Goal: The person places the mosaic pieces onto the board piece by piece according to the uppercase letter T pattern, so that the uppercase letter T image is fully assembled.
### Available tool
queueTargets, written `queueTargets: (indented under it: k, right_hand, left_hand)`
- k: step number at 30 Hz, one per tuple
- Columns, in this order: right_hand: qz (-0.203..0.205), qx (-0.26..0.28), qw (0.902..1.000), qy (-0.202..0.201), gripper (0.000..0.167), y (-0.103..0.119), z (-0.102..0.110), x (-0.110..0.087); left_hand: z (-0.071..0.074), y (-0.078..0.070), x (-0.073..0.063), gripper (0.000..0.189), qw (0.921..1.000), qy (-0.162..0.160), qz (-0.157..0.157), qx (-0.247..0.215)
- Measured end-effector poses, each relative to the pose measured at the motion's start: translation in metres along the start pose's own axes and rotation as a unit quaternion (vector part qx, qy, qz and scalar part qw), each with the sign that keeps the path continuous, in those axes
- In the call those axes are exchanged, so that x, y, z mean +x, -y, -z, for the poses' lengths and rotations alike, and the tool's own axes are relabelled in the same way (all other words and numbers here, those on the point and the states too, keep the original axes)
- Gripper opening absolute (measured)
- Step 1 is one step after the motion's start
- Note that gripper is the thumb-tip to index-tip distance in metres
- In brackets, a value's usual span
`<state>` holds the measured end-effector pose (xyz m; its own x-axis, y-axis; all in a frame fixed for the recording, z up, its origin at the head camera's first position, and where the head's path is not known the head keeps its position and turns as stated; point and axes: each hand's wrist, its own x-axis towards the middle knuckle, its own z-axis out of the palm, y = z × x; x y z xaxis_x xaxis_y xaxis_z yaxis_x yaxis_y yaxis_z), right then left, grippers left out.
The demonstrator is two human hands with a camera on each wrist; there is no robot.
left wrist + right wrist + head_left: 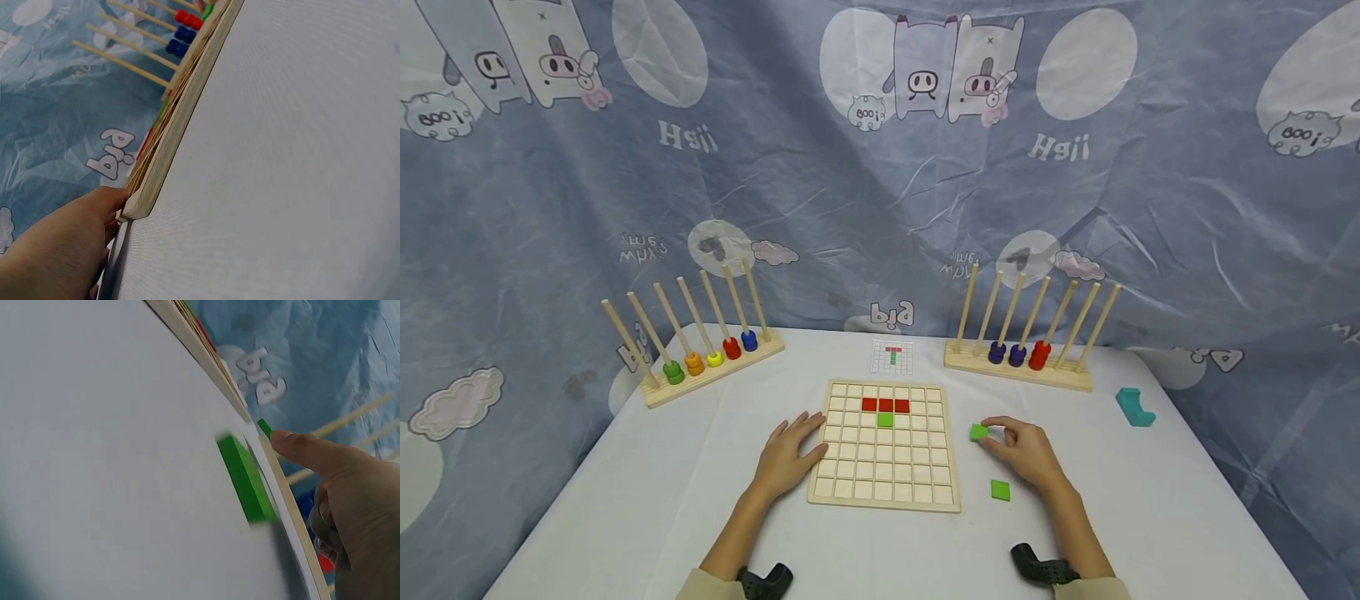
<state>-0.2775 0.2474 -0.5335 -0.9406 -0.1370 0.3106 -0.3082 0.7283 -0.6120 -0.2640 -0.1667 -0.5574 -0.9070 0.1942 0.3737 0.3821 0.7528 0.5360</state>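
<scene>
A square wooden grid board (883, 503) lies on the white table. Three red tiles (886, 405) form a row near its top, and one green tile (885, 420) sits beneath the middle red one. My left hand (784, 460) rests with spread fingers against the board's left edge; the left wrist view shows the thumb touching the board's rim (164, 159). To the right of the board, my right hand (1028, 454) pinches a second green tile (977, 432) between thumb and finger. Another green tile (1000, 490) lies loose on the table, nearer to me.
Behind the board lies a small pattern card (907, 367) showing a red and green T. Wooden peg racks with coloured beads stand at back left (700, 384) and back right (1015, 372). A teal curved block (1133, 408) lies at the far right.
</scene>
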Motion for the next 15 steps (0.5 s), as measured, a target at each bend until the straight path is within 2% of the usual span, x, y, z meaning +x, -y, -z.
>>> queueTargets:
  k: [8, 15]
  right_hand:
    - [0.059, 0.026, 0.9975, 0.03, 0.027, 0.038, -0.034, 0.014]
    - [0.081, 0.049, 0.9941, 0.054, 0.027, 0.069, -0.062, 0.023]
  left_hand:
    - [-0.001, 0.001, 0.001, 0.051, 1.0, 0.004, 0.003, 0.002]
    - [-0.001, 0.0, 0.0, 0.05, 1.0, 0.003, 0.005, 0.004]
